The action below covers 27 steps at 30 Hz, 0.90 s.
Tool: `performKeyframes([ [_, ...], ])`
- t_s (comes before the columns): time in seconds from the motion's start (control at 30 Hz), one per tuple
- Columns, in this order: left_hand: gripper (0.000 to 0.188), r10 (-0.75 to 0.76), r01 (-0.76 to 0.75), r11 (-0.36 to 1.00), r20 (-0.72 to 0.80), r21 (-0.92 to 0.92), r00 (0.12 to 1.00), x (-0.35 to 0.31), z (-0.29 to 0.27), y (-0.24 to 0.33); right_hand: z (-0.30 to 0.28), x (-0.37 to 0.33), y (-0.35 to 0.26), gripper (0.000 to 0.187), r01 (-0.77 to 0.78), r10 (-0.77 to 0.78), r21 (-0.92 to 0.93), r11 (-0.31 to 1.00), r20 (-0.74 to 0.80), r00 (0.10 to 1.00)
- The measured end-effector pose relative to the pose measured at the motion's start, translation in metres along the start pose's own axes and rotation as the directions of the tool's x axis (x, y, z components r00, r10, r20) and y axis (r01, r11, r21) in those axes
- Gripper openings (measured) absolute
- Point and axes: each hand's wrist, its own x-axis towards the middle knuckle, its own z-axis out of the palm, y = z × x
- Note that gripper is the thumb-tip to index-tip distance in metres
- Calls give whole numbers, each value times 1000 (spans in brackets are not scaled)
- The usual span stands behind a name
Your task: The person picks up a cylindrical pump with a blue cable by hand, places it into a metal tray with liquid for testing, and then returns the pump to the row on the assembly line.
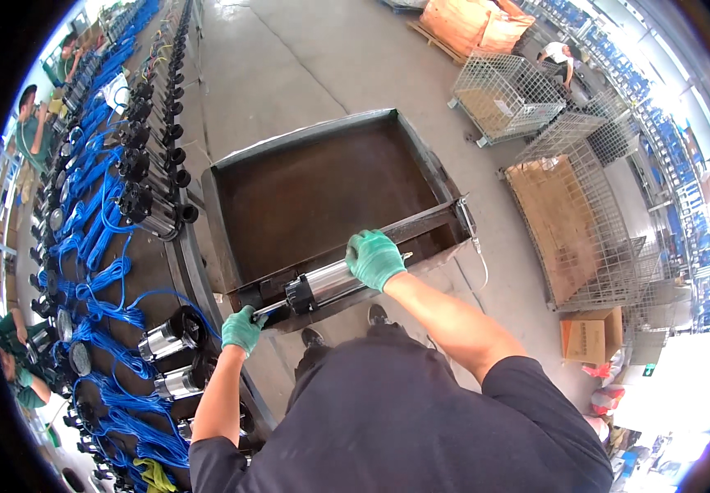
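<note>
A silver, cylinder-shaped pump (330, 282) with a black end lies along the near side of a dark metal tank (222, 215). My right hand (374, 257), in a green glove, curls over the pump's right part. A thin metal rod (271, 308) runs from the black end to my left hand (242, 330), also gloved in green. The left fingers are closed around the rod's outer end, and the glove partly hides it. A blue cable (176, 293) reaches from the bench toward my left hand.
On the left, a long bench (153, 267) carries rows of black-and-silver pumps (158, 341) and coiled blue cables (112, 308). To the right are wire cages (511, 103) and a cardboard box (589, 337). A thin hose (484, 267) hangs at the tank's right corner. Co-workers stand beyond the bench.
</note>
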Motion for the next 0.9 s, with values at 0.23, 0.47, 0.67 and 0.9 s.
performKeyframes([
  [0.23, 24, 37, 529, 371, 582, -763, 813, 4, -16, -15, -4, -3, -1, 19, -12, 12, 7, 1000, -10, 1000],
  [0.47, 33, 205, -387, 833, -430, -396, 880, 15, 72, -49, -5, -2, -6, 19, -13, 14, 39, 999, -28, 1000],
  [0.67, 52, 93, -116, 986, -181, -122, 979, 6, 10, -14, -2, -2, -1, 18, -4, 5, 42, 999, -30, 1000],
  [0.9, 20, 26, 422, 140, 430, -895, 903, 1, 6, -19, -1, -1, 1, 20, -7, 7, 33, 999, -15, 1000],
])
